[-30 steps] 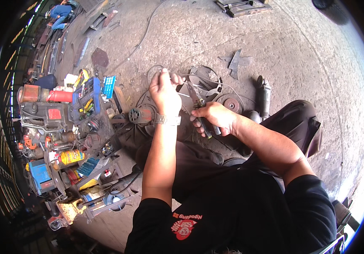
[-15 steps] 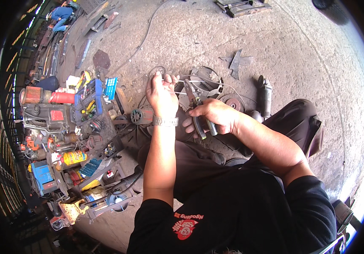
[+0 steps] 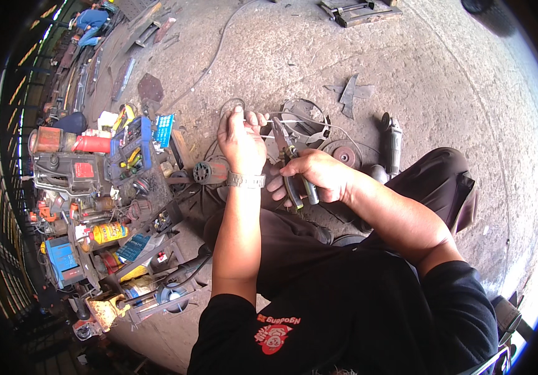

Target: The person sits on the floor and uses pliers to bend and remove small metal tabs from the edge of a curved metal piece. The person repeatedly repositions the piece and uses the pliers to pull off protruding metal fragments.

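The left hand (image 3: 241, 140) pinches a thin pale wire (image 3: 269, 120) between its curled fingertips, while the right hand (image 3: 316, 175) has its fingers wrapped tight around the dark handles of a pair of pliers (image 3: 291, 164), whose nose points up at the wire. Both hands hover above a concrete floor (image 3: 444, 81), near a grinding disc (image 3: 343, 154) and an angle grinder (image 3: 393, 142). To the person's left lie a blue tool tray (image 3: 130, 150) and a yellow spray can (image 3: 108, 233).
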Demonstrator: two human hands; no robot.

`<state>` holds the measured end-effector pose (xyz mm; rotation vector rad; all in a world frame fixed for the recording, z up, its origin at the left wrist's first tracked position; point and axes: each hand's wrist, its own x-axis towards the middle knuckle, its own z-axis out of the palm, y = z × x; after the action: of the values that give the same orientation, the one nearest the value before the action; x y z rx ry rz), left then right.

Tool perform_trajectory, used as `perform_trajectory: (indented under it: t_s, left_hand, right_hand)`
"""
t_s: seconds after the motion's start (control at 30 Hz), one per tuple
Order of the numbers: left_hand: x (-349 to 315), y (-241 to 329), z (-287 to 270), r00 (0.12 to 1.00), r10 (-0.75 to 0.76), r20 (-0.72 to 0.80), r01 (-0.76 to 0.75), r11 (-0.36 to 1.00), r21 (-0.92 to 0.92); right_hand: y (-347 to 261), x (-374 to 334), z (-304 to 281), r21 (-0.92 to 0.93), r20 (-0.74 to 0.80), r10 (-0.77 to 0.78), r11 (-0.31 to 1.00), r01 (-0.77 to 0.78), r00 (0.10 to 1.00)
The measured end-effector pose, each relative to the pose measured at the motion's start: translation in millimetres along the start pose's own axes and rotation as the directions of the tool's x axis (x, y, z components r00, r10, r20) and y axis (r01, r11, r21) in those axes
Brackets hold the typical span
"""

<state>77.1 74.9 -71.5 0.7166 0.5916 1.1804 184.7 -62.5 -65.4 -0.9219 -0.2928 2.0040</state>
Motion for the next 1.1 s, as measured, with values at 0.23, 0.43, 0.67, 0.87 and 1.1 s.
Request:
perform_trajectory:
  t_s: [0.23,0.43,0.67,0.87,1.1]
  left_hand:
    - [2.1,-0.3,-4.4,0.999,-0.005,0.046,0.005,1.000,-0.011]
    - [2.7,-1.8,-7.3,0.999,-0.019,0.049,0.020,0.999,-0.030]
    - [1.3,-1.1,-4.3,0.998,-0.008,0.058,0.009,1.000,-0.019]
    - [-9.7,-6.5,2.5,0.959,0.139,0.246,-0.188,0.964,0.189]
    - [-6.4,-19.2,-1.1,0.948,0.175,0.267,-0.269,0.888,0.372]
  right_hand:
    - [2.9,1.0,-3.4,0.012,0.008,0.006,1.000,-0.006,1.000]
    - [3.7,-1.9,-0.1,0.029,-0.002,-0.013,0.999,0.013,1.000]
    - [6.6,0.4,2.8,-0.013,-0.051,-0.029,1.000,0.029,0.998]
    - [14.6,10.0,5.1,-0.119,-0.173,-0.068,0.992,0.048,0.983]
    - [12.9,18.9,-2.3,-0.319,-0.269,-0.054,0.947,-0.036,0.962]
